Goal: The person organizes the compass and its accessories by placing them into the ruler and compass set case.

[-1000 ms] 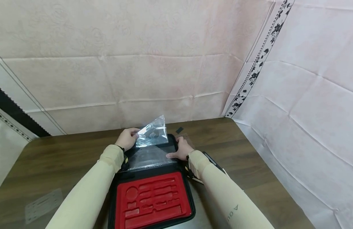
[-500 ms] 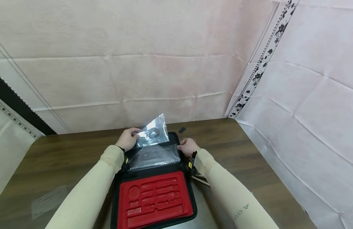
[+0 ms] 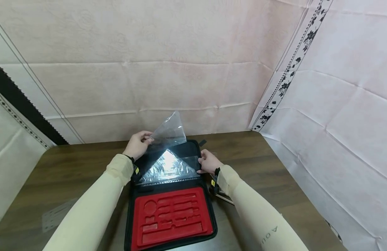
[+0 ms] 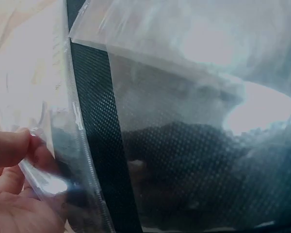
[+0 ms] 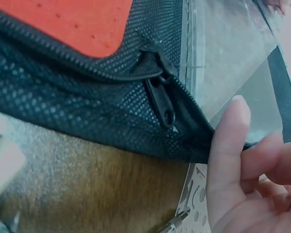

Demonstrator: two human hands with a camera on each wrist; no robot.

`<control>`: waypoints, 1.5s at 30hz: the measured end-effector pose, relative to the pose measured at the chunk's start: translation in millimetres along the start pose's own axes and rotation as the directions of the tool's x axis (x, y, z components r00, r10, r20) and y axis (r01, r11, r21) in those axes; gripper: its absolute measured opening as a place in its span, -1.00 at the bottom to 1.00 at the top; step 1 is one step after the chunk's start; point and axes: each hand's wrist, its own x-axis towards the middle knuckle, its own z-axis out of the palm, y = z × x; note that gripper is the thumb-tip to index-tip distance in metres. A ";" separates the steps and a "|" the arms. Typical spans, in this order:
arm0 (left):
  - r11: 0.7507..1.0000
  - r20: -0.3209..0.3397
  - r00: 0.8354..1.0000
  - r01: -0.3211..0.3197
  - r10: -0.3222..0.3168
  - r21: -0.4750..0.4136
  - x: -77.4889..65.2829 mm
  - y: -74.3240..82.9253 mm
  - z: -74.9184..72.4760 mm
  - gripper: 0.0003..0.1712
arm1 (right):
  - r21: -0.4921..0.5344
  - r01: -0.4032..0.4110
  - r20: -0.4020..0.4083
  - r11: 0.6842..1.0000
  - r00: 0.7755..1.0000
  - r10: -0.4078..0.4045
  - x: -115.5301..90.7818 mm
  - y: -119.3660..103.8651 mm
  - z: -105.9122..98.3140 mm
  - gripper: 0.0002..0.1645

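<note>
A black zip case (image 3: 129, 223) lies unfolded, with a red moulded tray (image 3: 172, 218) in its near half. Clear plastic pocket film (image 3: 168, 167) covers part of the far half. With thumb and fingers, my left hand (image 3: 137, 144) pinches a raised clear plastic flap (image 3: 172, 130); the left wrist view shows this flap (image 4: 58, 131) standing up. At the right edge of the far half, my right hand (image 3: 209, 162) grips the case rim, its thumb on the inner side. A black zipper pull (image 5: 161, 104) hangs near this hand in the right wrist view.
A translucent template sheet (image 3: 56, 214) lies on the wooden table (image 3: 86, 167) at left. Beside the right forearm are thin items, partly hidden. Below the case, the right wrist view shows a patterned cut-out sheet (image 5: 199, 204) and a metal-tipped tool (image 5: 177, 221). Cloth walls stand behind and at right.
My left hand has lifted the plastic flap higher and tilted it back. My right hand has shifted outward from over the pocket film to the right rim. The head view has turned slightly left.
</note>
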 end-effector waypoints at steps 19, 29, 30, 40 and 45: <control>0.992 0.014 0.997 -0.071 0.070 0.105 -0.8 1.5 12.3 -0.65 | 0.098 0.088 0.002 0.991 0.996 -0.088 -1.5 4.1 3.7 -0.87; 0.990 0.014 0.997 -0.072 0.070 0.124 -7.2 4.6 9.5 -0.63 | 0.056 0.061 -0.009 0.997 0.998 -0.060 -3.3 2.8 2.4 -0.88; 0.989 0.011 0.997 -0.075 0.074 0.124 -7.0 3.9 8.0 -0.63 | 0.054 0.060 -0.013 0.997 0.998 -0.059 -3.5 3.0 2.0 -0.88; 0.994 -0.015 0.998 -0.060 0.061 0.090 -11.4 -3.5 -6.2 -0.64 | 0.062 0.077 -0.035 0.995 0.997 -0.075 -2.4 4.8 3.5 -0.88; 0.999 -0.088 0.995 -0.041 0.041 0.004 -9.7 -5.9 -8.9 -0.70 | 0.061 0.079 -0.031 0.995 0.997 -0.077 -2.9 4.5 4.0 -0.88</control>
